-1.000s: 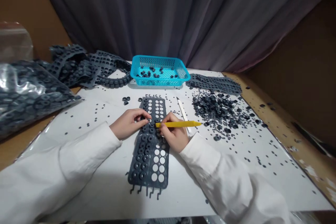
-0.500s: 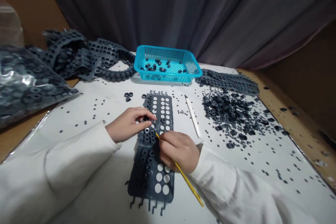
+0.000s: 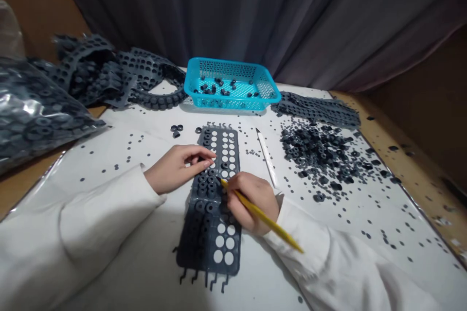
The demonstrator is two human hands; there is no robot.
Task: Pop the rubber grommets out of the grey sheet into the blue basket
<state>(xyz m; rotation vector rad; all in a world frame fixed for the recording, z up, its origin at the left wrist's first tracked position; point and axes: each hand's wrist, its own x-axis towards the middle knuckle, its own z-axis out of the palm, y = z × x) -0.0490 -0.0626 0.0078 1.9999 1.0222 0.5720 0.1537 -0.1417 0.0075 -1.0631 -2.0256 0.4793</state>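
A dark rubber sheet (image 3: 213, 233) with rows of ring parts and punched-out holes lies lengthwise on the white board in front of me. My left hand (image 3: 178, 167) rests on the sheet's left edge, fingers curled down and pressing on it. My right hand (image 3: 250, 199) is closed on a thin yellow stick (image 3: 266, 221); its tip touches the sheet near the middle, and its tail points back toward my right sleeve.
A blue basket (image 3: 231, 86) with a few rings stands behind the sheet. A pile of loose black rings (image 3: 321, 153) lies at the right, a white stick (image 3: 267, 158) beside it. More rubber sheets (image 3: 109, 75) and a plastic bag (image 3: 32, 116) of them lie at the left.
The yellow stick swung from pointing right to pointing back at my sleeve, with its tip now on the sheet. My left hand stayed on the sheet's left edge. The view shifted slightly.
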